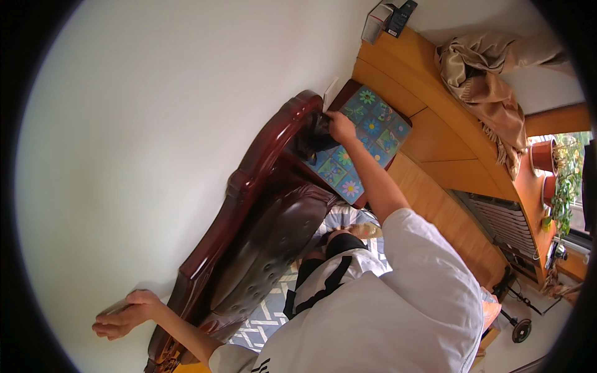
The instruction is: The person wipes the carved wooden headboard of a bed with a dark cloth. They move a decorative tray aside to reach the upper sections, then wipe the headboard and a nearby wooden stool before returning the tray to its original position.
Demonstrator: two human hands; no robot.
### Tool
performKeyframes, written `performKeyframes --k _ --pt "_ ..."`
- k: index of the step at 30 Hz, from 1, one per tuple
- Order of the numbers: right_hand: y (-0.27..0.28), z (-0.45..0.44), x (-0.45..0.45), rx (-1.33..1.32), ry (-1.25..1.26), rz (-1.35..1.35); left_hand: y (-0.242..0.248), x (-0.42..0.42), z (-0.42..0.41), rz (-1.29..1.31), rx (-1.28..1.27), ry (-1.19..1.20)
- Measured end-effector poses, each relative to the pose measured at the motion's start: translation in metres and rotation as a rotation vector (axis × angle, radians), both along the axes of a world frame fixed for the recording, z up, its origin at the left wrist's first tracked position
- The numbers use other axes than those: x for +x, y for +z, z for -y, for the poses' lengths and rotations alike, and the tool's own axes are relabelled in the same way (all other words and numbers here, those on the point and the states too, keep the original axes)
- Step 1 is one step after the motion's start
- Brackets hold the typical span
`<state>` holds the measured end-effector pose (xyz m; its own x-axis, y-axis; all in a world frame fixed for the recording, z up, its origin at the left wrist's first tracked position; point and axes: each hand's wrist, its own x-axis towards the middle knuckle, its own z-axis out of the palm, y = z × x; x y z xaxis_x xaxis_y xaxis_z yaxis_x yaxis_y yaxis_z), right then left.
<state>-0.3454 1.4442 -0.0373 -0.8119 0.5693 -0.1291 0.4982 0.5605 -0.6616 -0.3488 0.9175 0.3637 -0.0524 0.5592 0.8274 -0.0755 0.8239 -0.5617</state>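
My right hand (341,127) is closed at the end of the dark red wooden headboard (242,168), with a dark, crumpled, cloth-like item (319,135) in its grip. Beneath it lies a cover with blue flower and butterfly squares (371,125) on a dark red bedside cabinet. My left hand (125,314) is at the white wall (121,140), beyond the headboard's lower end. A greyish flat shape shows between its thumb and fingers; whether it is held is unclear. My knees are on a patterned bed sheet (266,317) beside the padded leather part of the headboard (275,242).
A white plate (330,93) is on the wall beside the cabinet. Small boxes (399,17) stand on a curved wooden unit (433,135), with a brown fringed cloth (489,88) draped over it. Potted plants (544,156) stand by the window at right.
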Motion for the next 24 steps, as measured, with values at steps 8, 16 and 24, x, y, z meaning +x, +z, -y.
performKeyframes --k 8,16,24 --pt "-0.027 0.019 0.205 -0.086 -0.516 -0.044 -0.022 0.009 -0.002 0.169 0.263 -0.016" --pt "0.023 0.002 0.45 -0.7 -1.37 -0.519 -0.122 0.089 -0.09 1.171 0.486 -0.93" --pt "0.125 0.076 0.513 -0.959 -1.186 -0.88 -0.199 0.174 -0.122 2.536 0.203 -1.045"
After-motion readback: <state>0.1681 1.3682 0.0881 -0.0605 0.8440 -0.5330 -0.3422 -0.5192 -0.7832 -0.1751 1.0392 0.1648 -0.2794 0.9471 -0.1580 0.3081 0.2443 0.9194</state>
